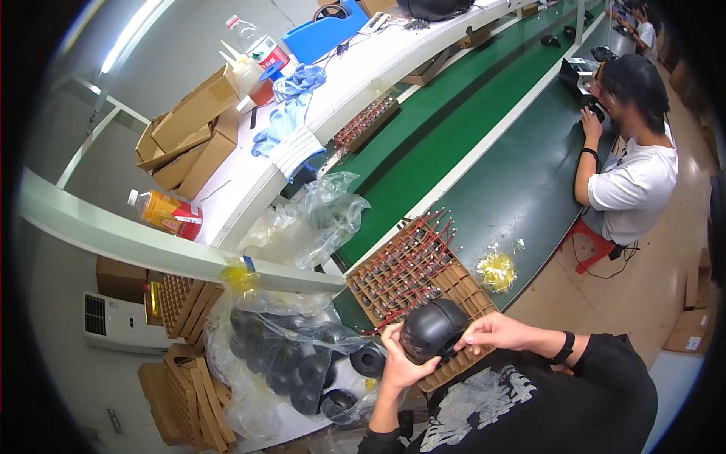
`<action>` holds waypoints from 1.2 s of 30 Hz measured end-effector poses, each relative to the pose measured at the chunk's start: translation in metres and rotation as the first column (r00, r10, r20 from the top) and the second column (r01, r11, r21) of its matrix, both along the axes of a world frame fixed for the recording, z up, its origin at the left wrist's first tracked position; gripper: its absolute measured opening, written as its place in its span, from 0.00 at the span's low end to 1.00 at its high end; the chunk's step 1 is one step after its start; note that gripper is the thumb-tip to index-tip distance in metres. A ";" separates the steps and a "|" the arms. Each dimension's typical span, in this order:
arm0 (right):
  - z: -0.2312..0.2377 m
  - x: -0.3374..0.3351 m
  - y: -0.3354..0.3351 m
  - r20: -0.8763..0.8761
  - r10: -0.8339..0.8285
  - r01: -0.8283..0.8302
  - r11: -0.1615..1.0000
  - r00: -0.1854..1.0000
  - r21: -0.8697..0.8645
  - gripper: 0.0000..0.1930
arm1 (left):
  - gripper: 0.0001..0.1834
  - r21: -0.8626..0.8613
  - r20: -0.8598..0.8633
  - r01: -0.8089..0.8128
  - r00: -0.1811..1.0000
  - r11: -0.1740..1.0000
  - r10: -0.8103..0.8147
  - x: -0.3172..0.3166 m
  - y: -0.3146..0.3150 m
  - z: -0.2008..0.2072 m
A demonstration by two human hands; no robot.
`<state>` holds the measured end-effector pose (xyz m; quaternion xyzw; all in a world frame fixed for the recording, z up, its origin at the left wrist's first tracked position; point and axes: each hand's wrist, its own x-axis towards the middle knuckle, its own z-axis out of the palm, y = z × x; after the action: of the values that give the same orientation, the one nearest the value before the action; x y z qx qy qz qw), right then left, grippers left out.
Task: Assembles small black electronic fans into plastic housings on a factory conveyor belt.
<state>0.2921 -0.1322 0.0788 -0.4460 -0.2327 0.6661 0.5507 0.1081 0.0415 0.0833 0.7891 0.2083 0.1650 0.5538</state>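
Left hand (401, 366) holding a rounded black shell (432, 327), right hand (493, 331) pinched narrow at its edge

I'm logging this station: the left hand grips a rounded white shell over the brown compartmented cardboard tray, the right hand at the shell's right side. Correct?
Not quite: the head view shows a rounded black shell, not a white one. The rest stands: the left hand grips it over the brown compartmented cardboard tray, the right hand at its right side.
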 end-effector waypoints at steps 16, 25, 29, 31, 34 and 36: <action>0.020 -0.035 0.052 0.797 -0.378 0.187 0.926 0.471 0.328 0.47 | 0.19 -0.447 0.113 -0.386 0.870 0.807 0.479 -0.033 0.008 -0.015; -0.018 -0.044 0.047 0.642 -0.763 -0.459 0.597 -0.072 0.658 0.26 | 0.26 -0.979 0.093 -0.008 0.870 0.202 0.484 -0.014 -0.002 0.010; -0.019 -0.049 0.044 0.683 -0.689 -0.361 0.589 0.243 0.723 0.24 | 0.24 -0.959 0.023 -0.124 0.863 0.255 0.504 -0.014 0.002 -0.001; 0.004 -0.049 0.035 0.672 -0.725 -0.150 0.655 0.149 0.740 0.28 | 0.15 -0.723 0.118 -0.362 0.775 0.589 0.621 -0.014 -0.005 -0.007; 0.036 -0.041 0.048 0.792 -0.581 -0.082 0.794 0.189 0.602 0.26 | 0.11 -0.519 0.174 -0.430 0.793 0.738 0.584 -0.009 -0.018 -0.002; 0.041 -0.041 0.054 0.831 -0.514 -0.084 0.838 0.212 0.540 0.25 | 0.14 -0.403 0.227 -0.423 0.813 0.811 0.536 -0.005 -0.027 0.007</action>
<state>0.2514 -0.0786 0.1200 -0.6352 -0.6063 0.0827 0.4713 0.1032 0.0141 0.0903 0.5645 0.3325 0.3931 0.6451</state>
